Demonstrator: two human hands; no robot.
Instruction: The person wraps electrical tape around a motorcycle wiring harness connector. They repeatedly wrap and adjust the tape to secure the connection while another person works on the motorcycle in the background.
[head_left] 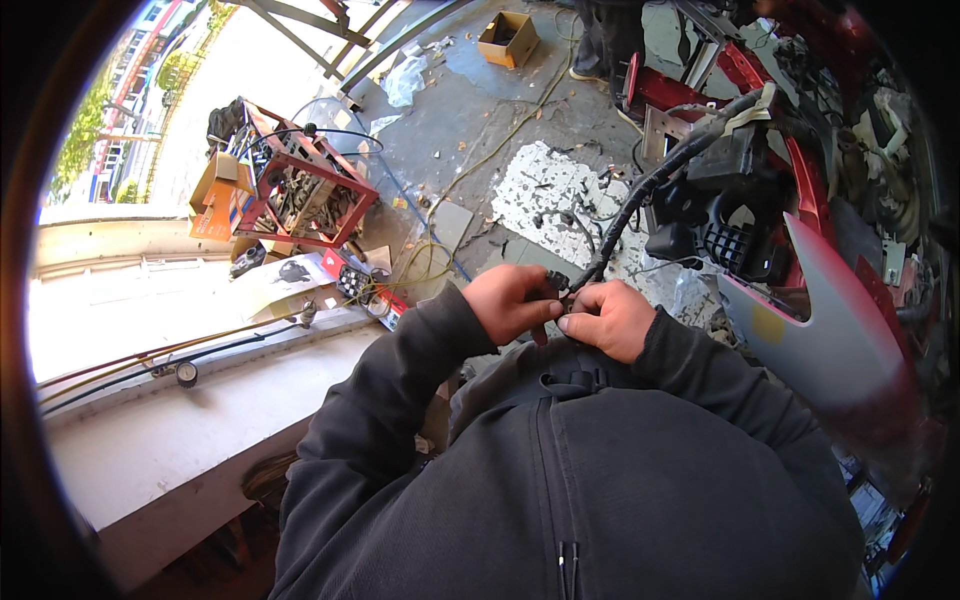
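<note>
"How are the hands?"
"Left hand and right hand nearly meet before the waist, fingers curled, pinching the black wiring harness near its lower end."
"Around them?"
"Grey-and-red fender right; red cart farther left."

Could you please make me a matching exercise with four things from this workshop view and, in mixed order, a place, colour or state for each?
Things
1. Wrapped wiring harness
2. Round dial gauge
3. Red metal cart
4. Car fender

Places, colours, states
A. Grey, fading into red
B. Loaded with jumbled parts
C. Lower end at the left hand and right hand
D. At the white ledge on the left, by the hoses

Right pairs: 1-C, 2-D, 3-B, 4-A
</note>
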